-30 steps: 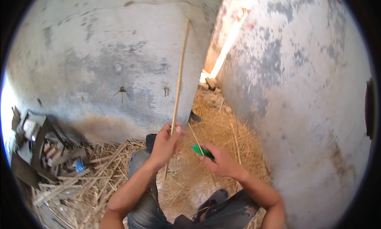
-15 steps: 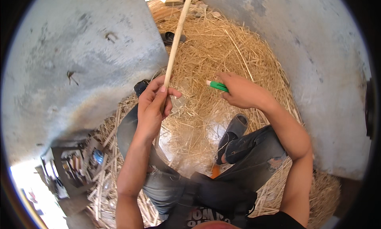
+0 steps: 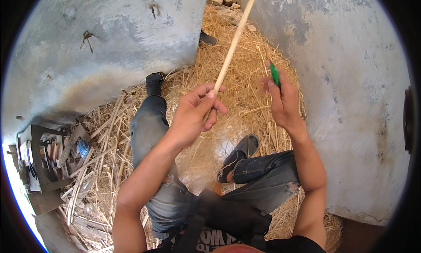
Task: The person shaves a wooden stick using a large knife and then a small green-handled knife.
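Clutching a pale stick (image 3: 231, 45), left grip (image 3: 195, 115) closed; right grip (image 3: 283, 102) pinches green tool (image 3: 274, 74).

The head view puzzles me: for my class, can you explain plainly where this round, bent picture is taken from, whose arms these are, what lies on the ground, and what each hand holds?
The picture comes from a wide fisheye camera worn on a person's head, looking down, so straight edges curve near the rim. The two bare arms rising from the lower edge are that person's own.

The left hand grips a long pale wooden stick that runs up and away between two grey walls. The right hand holds a small green object; it is too small to name.

The person sits in jeans on loose straw. A cluttered rack stands at lower left.
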Tool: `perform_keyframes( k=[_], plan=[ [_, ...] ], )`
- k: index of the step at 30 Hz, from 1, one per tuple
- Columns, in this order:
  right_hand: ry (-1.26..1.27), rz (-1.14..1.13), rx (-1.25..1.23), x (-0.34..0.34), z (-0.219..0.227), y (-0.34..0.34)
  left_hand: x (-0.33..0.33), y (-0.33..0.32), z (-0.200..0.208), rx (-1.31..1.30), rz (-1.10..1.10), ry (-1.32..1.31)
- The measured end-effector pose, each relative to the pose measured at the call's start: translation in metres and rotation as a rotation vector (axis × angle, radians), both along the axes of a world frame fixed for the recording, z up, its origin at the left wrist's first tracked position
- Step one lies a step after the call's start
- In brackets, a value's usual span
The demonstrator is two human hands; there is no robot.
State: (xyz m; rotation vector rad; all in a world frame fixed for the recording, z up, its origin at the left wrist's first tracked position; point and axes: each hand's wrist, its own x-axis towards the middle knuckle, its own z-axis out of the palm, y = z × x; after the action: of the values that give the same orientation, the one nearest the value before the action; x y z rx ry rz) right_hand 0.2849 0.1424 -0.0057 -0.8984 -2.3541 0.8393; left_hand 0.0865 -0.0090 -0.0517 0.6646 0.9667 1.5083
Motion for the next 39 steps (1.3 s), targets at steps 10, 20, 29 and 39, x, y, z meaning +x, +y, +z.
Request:
perform_keyframes(
  k=[10,20,29,39],
  plan=[
    [-0.15,0.179,0.05,-0.028,-0.018,-0.033,0.011,0.001,0.0,-0.109,0.014,0.006],
    [-0.107,0.118,0.384,-0.011,-0.031,-0.006,0.02,0.015,0.008,-0.138,-0.034,0.1],
    [-0.105,-0.722,0.12,0.144,-0.028,0.134,0.05,-0.038,-0.005,-0.046,-0.509,0.422],
    [0.224,-0.383,-0.244,0.102,-0.018,0.026,0.016,-0.019,0.01,-0.14,-0.208,-0.186]
  ],
)
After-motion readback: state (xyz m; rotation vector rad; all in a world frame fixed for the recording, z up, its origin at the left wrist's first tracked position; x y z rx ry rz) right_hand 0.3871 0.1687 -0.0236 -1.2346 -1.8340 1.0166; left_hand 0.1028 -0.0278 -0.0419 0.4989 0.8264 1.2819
